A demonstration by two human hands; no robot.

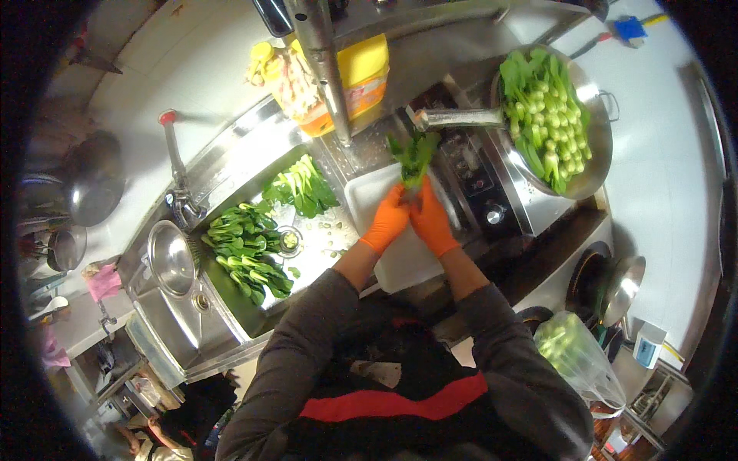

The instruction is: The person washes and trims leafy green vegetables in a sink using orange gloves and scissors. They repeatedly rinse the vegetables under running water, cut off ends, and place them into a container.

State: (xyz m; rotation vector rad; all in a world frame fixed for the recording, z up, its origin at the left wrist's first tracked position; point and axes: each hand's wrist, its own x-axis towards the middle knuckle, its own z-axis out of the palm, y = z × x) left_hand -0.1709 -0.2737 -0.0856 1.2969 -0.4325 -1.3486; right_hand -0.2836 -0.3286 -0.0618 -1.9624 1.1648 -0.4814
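Note:
My left hand (391, 216) and my right hand (430, 222), both in orange gloves, meet around the stem end of a leafy green vegetable (414, 158), whose leaves point away from me. Below them lies a white plastic tray (403, 268). To the right, a large steel wok (601, 135) on the stove holds many bok choy heads (545, 121), its handle pointing toward the held greens. At left, a sink basin holds a pile of leafy greens (245, 242) and a smaller bunch (302, 184) near the drain. My fingertips partly hide the stem.
A second basin (173, 322) has a steel colander (173, 258) at its edge, near a faucet (183, 201). Beyond the tray stand a metal post (326, 69) and a yellow container (366, 69). A bag of greens (576, 357) and pans (622, 288) are at lower right; another person's arms (155, 432) show at lower left.

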